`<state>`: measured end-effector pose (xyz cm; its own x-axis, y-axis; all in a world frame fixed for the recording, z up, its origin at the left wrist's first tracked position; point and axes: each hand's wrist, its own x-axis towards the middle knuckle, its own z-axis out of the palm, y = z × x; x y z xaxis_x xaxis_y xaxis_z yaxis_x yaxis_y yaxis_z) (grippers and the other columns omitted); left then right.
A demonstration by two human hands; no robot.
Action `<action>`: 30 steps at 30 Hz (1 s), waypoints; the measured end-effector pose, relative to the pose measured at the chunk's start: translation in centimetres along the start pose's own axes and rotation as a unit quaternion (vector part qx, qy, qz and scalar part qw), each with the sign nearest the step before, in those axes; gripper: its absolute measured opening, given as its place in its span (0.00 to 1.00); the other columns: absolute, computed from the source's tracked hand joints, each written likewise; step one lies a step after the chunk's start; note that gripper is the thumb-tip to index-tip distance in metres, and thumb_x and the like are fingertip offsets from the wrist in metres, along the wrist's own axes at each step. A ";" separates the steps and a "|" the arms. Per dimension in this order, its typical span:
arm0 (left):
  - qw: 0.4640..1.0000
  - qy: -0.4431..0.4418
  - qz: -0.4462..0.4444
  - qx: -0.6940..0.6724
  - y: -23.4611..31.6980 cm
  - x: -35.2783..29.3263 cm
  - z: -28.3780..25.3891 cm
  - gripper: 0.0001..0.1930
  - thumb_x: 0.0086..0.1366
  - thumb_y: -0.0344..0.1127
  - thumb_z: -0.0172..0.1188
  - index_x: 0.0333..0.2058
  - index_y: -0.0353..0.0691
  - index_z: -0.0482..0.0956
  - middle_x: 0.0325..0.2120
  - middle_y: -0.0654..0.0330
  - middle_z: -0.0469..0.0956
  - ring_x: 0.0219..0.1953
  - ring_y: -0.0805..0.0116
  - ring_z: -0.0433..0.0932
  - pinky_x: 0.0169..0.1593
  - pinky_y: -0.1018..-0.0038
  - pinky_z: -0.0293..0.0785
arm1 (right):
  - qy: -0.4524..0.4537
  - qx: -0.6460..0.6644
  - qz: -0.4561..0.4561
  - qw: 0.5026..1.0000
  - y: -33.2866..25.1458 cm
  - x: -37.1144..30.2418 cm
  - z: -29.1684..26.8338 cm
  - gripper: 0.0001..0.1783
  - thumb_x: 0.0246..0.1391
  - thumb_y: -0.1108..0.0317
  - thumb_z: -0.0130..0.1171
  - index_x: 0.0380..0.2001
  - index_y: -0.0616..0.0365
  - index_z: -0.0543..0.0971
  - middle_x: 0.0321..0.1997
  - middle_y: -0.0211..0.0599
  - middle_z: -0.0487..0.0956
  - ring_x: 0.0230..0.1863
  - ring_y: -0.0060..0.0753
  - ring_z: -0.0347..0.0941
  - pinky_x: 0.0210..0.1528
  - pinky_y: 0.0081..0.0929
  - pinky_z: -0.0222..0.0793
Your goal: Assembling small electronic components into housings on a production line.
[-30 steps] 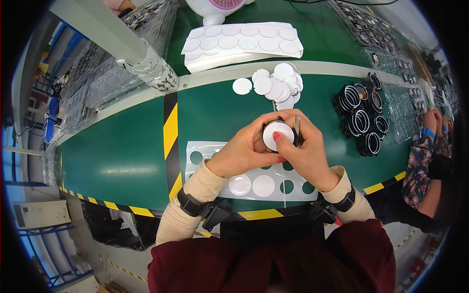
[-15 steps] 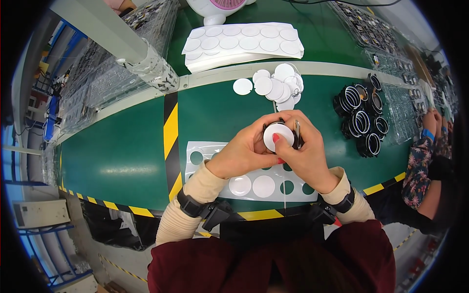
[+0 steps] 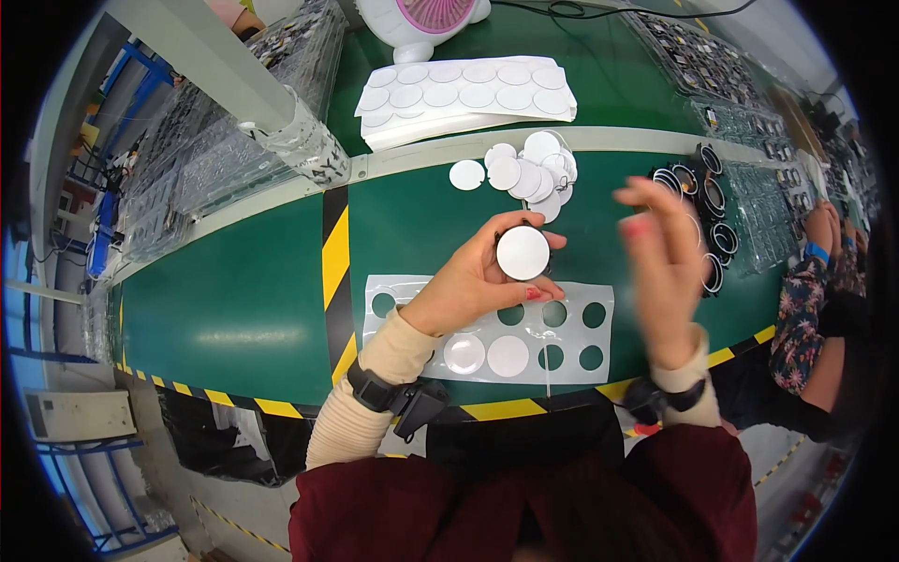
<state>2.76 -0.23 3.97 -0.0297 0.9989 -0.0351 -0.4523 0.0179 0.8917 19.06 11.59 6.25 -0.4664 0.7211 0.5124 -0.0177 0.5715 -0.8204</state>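
My left hand (image 3: 482,276) holds a round black-rimmed part (image 3: 523,253) by its edge, its white disc face turned up. To the right, my right hand (image 3: 665,262) is raised apart from it, fingers spread and smeared by motion. I see nothing in that hand. It partly covers a cluster of black round housings with pale rings (image 3: 719,239). Under my left hand and wrist lies a pale sticker sheet (image 3: 571,335); green shows through several round holes, and some white discs remain on it. A thin pale stick or cord (image 3: 547,365) crosses the sheet.
Beyond my hands lies a pile of loose white discs (image 3: 529,176). A stack of disc sheets (image 3: 468,94) sits behind the rail (image 3: 421,155), near a white-and-pink fan (image 3: 412,23). Clear trays (image 3: 758,215) stand at right, beside another person's arm (image 3: 801,318). A post (image 3: 220,75) rises at left.
My right hand has let go of the round part and moved right, toward the black housings. My left hand still holds the part, whose white face now shows fully.
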 end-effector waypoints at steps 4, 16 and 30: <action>0.999 0.018 0.018 -0.031 -0.2 0.2 0.8 0.28 0.53 0.15 0.52 0.53 0.38 0.57 0.48 0.50 0.66 0.34 0.69 0.73 0.40 0.74 0.76 | 0.140 -0.140 0.037 0.980 1.5 3.0 -10.7 0.12 0.58 0.67 0.47 0.38 0.62 0.76 0.34 0.29 0.75 0.24 0.11 0.59 0.25 0.10 0.53; 0.989 0.144 -0.027 -0.020 -0.2 0.0 -0.5 0.13 0.62 0.27 0.50 0.45 0.39 0.62 0.33 0.53 0.74 0.19 0.80 0.63 0.18 0.85 0.58 | 0.173 -0.248 -0.011 0.953 5.0 2.6 -19.6 0.23 0.62 0.55 0.39 0.38 0.64 0.76 0.32 0.30 0.75 0.28 0.15 0.64 0.28 0.11 0.58; 0.984 0.180 -0.002 0.008 -0.4 0.2 -0.8 0.15 0.61 0.23 0.45 0.47 0.40 0.59 0.34 0.51 0.73 0.19 0.80 0.60 0.20 0.86 0.56 | -0.149 0.075 -0.124 0.978 0.9 0.7 0.6 0.14 0.57 0.68 0.46 0.32 0.70 0.76 0.37 0.47 0.75 0.36 0.35 0.74 0.40 0.27 0.70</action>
<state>2.18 -0.07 3.24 -0.3427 0.9193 -0.1937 -0.4389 0.0257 0.8982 18.20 12.37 5.69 -0.6678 0.4085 0.6222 -0.2829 0.6338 -0.7199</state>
